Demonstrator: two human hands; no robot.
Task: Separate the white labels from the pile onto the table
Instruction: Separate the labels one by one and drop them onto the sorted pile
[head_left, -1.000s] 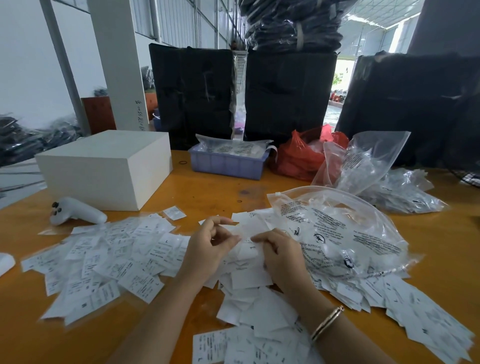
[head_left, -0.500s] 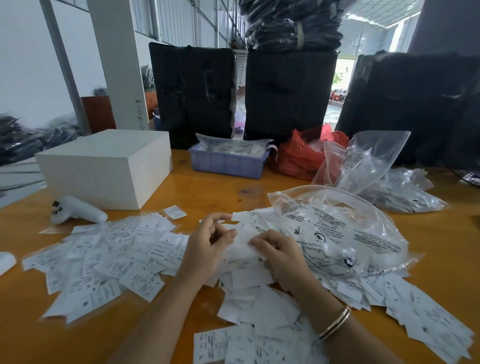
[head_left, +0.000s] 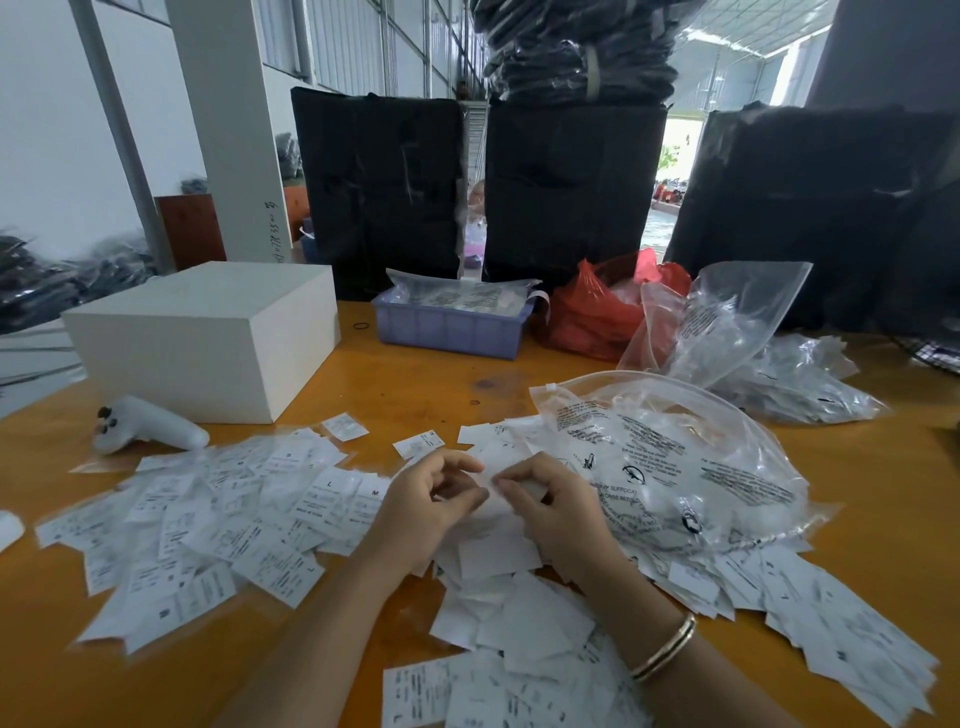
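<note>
A pile of white labels (head_left: 511, 618) covers the middle of the orange table (head_left: 441, 384), spilling from a clear printed plastic bag (head_left: 670, 462) on the right. More labels (head_left: 208, 525) lie spread out to the left. My left hand (head_left: 421, 506) and my right hand (head_left: 556, 512) meet above the pile, fingers curled, both pinching the same white label (head_left: 488, 470) between thumb and fingertips. A gold bangle (head_left: 667, 647) sits on my right wrist.
A white box (head_left: 208, 338) and a white controller (head_left: 148, 426) are at the left. A purple tray (head_left: 449, 327), a red bag (head_left: 597, 312) and clear bags (head_left: 727, 322) stand behind. Black wrapped bundles (head_left: 571, 192) line the far edge.
Both hands have lifted slightly and drawn closer together, fingertips now working one label. The piles and the bag have not moved.
</note>
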